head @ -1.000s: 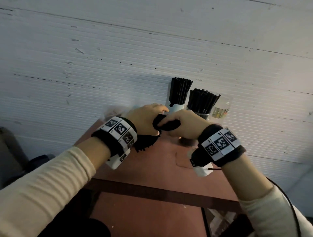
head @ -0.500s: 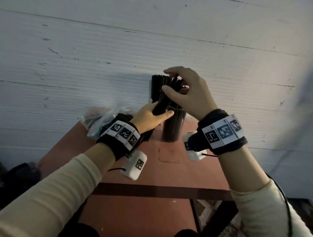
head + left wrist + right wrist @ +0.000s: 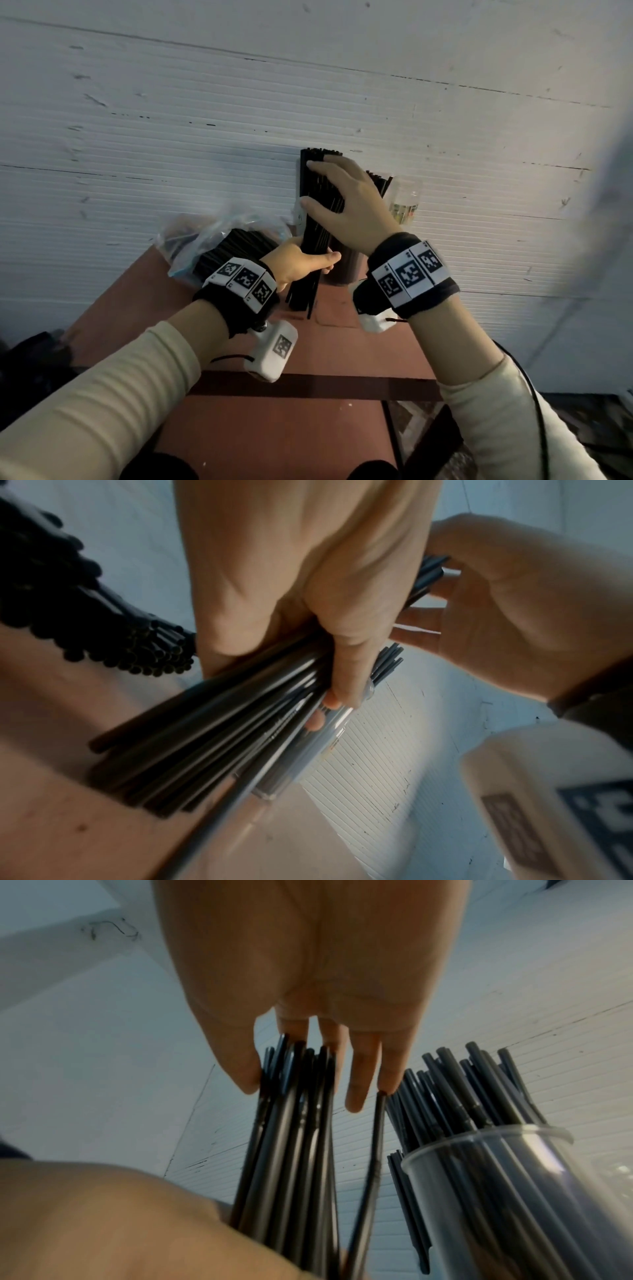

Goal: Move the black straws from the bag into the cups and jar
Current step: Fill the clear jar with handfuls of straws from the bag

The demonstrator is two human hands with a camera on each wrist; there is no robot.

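My left hand (image 3: 298, 263) grips a thick bundle of black straws (image 3: 317, 195) near its lower half, holding it upright with the lower ends near the table. In the left wrist view my fingers (image 3: 342, 674) curl round the bundle (image 3: 222, 723). My right hand (image 3: 346, 209) lies against the bundle's upper part with straight fingers (image 3: 356, 1085), thumb on its left side. Right behind stands a clear cup (image 3: 496, 1191) packed with straws. A white cup (image 3: 299, 216) is mostly hidden behind the bundle. The plastic bag (image 3: 191, 240) with more straws (image 3: 236, 246) lies to the left.
A glass jar (image 3: 406, 202) stands at the back right against the white ribbed wall (image 3: 205, 137). The red-brown table (image 3: 325, 428) is small, with its left edge close to the bag and a drop at the right front.
The bundle has swung upright and come lower, towards the table. My right hand has gone from curling over the straw tops to lying flat against them.
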